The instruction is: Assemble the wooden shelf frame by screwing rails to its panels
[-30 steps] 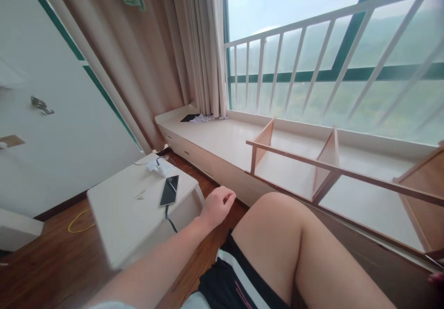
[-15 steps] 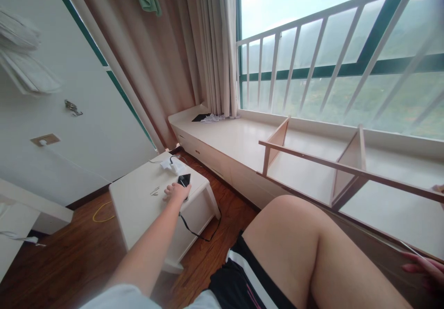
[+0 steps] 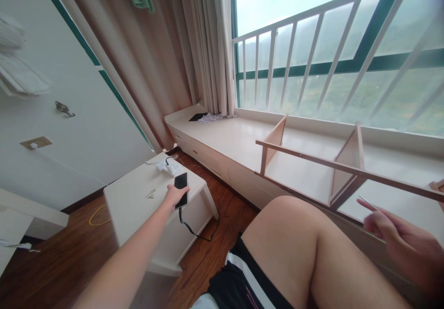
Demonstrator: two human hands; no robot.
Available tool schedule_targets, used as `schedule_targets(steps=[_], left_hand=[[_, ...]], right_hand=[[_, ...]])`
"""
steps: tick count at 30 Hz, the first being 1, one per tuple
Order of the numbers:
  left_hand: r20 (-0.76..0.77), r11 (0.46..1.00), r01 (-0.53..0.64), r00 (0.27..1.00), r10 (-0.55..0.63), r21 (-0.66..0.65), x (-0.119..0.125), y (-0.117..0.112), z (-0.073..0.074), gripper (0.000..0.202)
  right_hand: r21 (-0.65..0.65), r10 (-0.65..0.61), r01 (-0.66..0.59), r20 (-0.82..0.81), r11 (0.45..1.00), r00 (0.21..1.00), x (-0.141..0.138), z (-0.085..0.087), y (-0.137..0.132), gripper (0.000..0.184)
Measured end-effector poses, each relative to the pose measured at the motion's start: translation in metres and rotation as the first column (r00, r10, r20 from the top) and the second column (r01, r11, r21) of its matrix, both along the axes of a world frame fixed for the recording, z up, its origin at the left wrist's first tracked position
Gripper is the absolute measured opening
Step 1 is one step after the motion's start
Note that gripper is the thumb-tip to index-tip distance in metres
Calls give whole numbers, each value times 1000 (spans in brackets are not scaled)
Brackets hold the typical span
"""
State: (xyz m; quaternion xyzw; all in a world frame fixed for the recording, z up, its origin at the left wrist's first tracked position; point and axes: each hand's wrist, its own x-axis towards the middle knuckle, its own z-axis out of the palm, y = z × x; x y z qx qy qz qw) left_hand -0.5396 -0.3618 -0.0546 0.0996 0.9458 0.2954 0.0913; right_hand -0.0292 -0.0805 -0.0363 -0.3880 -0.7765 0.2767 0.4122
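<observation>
My left hand (image 3: pixel 173 194) reaches out over a small white side table (image 3: pixel 138 207) and closes on a black phone (image 3: pixel 181 185), which has a dark cable (image 3: pixel 194 229) hanging from it. My right hand (image 3: pixel 391 232) is raised at the lower right, pinching a thin light stick-like object (image 3: pixel 368 202) that I cannot make out. It hovers near a light wooden shelf frame (image 3: pixel 347 165) lying on its side on the window seat (image 3: pixel 229 135). My bare knee (image 3: pixel 294 239) fills the lower middle.
A white charger block (image 3: pixel 165 166) and small screws (image 3: pixel 151 193) lie on the side table. Curtains (image 3: pixel 208 45), a railed window (image 3: pixel 329 54) and a white wall (image 3: pixel 52 91) bound the space. A yellow cord (image 3: pixel 95 217) lies on the dark wooden floor.
My left hand stretched from near my knee out to the side table and took hold of the phone, tilting it up. My right hand rose into view at the right.
</observation>
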Motion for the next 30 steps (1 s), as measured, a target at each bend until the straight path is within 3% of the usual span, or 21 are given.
schedule_targets(steps=[1, 3, 5, 6, 8, 11, 13, 17, 24, 30], left_hand=[[36, 997, 12, 999, -15, 71, 10, -1, 2, 75], [76, 981, 55, 995, -70, 187, 34, -2, 9, 75], [84, 944, 121, 985, -153, 306, 63, -2, 20, 76], [83, 897, 161, 974, -212, 412, 78, -2, 26, 78], [60, 806, 240, 945, -322, 541, 106, -2, 39, 80], [72, 699, 278, 901, -427, 659, 140, -3, 53, 78], [105, 672, 263, 885, -454, 692, 153, -5, 58, 79], [115, 672, 259, 881, -459, 694, 162, -7, 62, 80], [106, 634, 277, 861, -497, 722, 165, -3, 66, 80], [132, 677, 257, 875, -466, 690, 167, -2, 63, 84]], right_hand=[[6, 71, -71, 75, 997, 995, -18, 11, -14, 29], [51, 249, -249, -7, 967, 968, -63, 33, -52, 31], [173, 468, -454, -52, 874, 882, -115, 47, -97, 34], [237, 568, -542, -53, 806, 821, -141, 50, -117, 37], [232, 645, -622, -33, 748, 763, -185, 47, -152, 40], [138, 616, -603, -81, 786, 784, -225, 32, -183, 40], [87, 597, -591, -83, 802, 798, -236, 22, -192, 40], [78, 599, -595, -50, 800, 799, -239, 11, -199, 42], [83, 544, -539, -82, 838, 835, -237, 8, -200, 46], [48, 522, -520, -97, 853, 847, -231, 9, -200, 45]])
